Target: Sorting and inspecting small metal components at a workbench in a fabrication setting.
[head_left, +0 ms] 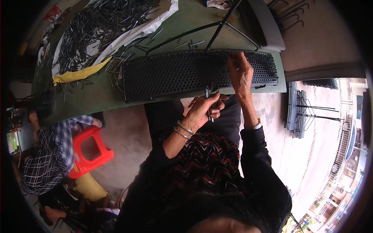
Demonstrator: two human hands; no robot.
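A long black perforated metal panel (171,73) lies along the near edge of the green table, its face full of small round holes. My left hand (204,110) is just in front of the panel's near edge, its fingers closed round a few thin metal rods (207,92) that stick out above and below the grip. Over the right part of the panel, my right hand (241,75) points down with its fingers pressed together; whatever they pinch is too small or hidden to name. Short dark pins stand up along the panel's right end.
A big heap of dark metal rods (105,29) lies on white sheeting at the table's (93,97) far left. A bent black rod frame (217,33) rises behind the panel. Stacked grey panels (266,27) stand far right. A red stool (87,151) and a seated person (46,159) are at left.
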